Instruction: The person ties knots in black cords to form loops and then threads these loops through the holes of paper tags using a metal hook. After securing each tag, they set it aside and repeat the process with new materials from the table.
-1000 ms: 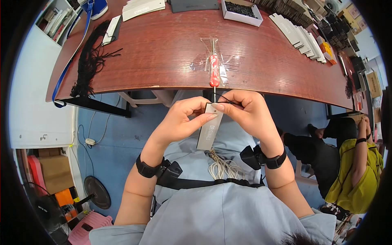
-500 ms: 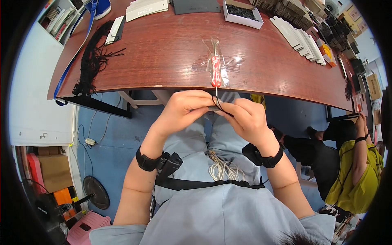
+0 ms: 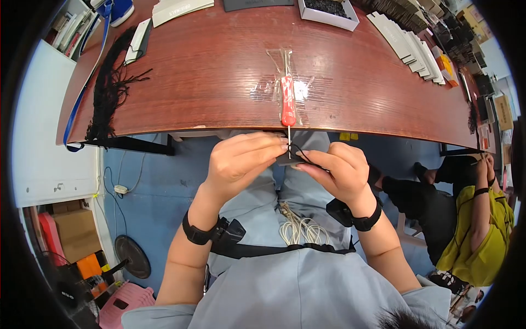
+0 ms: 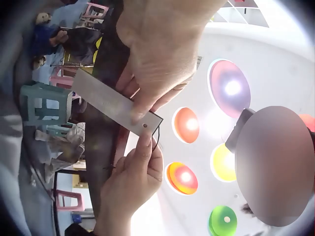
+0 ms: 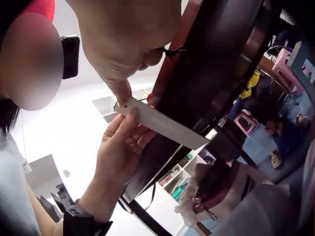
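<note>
A pale card tag (image 4: 106, 98) with a punched hole at one end is pinched by the left hand (image 3: 241, 164) near that hole. My right hand (image 3: 341, 170) holds a black cord (image 3: 304, 156) beside the hole, its thumb and finger at the tag's end. In the left wrist view the cord loops at the tag's corner. A red-handled tool (image 3: 287, 101) lies taped to the table under clear film, its thin metal shaft pointing over the edge to between the hands. Whether the cord is around the shaft's tip I cannot tell.
On the table (image 3: 208, 82) are a bundle of black cords (image 3: 107, 98), stacks of pale tags (image 3: 400, 44) and a white box (image 3: 329, 16) of small black pieces. Pale strings (image 3: 301, 227) lie on the lap. Another person (image 3: 471, 236) sits at the right.
The tag has tilted from showing its printed face to nearly edge-on in the head view. Both hands have shifted slightly, the right one lower. The table appears a little lower in view.
</note>
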A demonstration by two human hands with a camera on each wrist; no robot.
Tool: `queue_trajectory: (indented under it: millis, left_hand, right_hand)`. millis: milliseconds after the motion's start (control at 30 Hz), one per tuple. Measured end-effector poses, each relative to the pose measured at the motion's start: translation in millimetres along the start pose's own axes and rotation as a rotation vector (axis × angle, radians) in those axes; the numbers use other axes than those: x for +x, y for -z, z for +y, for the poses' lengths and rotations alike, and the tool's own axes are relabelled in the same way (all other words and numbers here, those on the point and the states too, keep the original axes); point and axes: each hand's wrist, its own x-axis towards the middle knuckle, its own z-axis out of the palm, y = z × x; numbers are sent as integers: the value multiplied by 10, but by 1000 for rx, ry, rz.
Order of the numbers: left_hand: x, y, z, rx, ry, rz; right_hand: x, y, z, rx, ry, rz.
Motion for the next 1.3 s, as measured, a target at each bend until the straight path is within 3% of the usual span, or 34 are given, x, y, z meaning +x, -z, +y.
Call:
queue_trajectory:
  millis: [133,200,233,300,333,400,633,733,800,867,1067,1100,1167,1300]
  left_hand:
    - [-31,-27,-15,-37,48,-18]
    - [-70,-13,2,-172,212,-107]
    - [-89,6,20,-174,216,-110]
    - [-118,42,63,-413,512,-302]
    - [-127,14,94,-415,513,-306]
    - [-127,-62,158,-607,639,-74]
    - [-71,48,90,-418,459,-227]
    - [-38,73,90,-617,602,-315]
    - [-43,26,103,-899,723,-221]
    - [-86,3,25,-939,708,-233]
    - [-59,-68,3,-957,784,-79]
    - [-63,-61,32,-830,776,-54]
    - [-75,-71,54,-647,744,4]
    - [-83,-104,96,-629,733,62]
  right_hand:
    - [34,6,-31,43,-57,-4]
    - [81,37,-88,177,-309,-154]
    - [94,44,-118,178,-314,-155]
    - [116,53,-167,334,-560,-175]
    - [124,49,-172,334,-564,-174]
    - [148,46,-167,429,-647,-187]
    - [212,75,-256,352,-688,-203]
    - [217,62,-273,417,-816,-201]
    - [181,37,-221,518,-884,-193]
    - [172,42,-185,599,-983,-232]
    - [221,-59,-167,556,-941,-61]
    - [205,-62,-176,557,-941,-63]
    - [175,-56,-189,337,-842,-44]
    - [140,-47,-243,225,-781,-43]
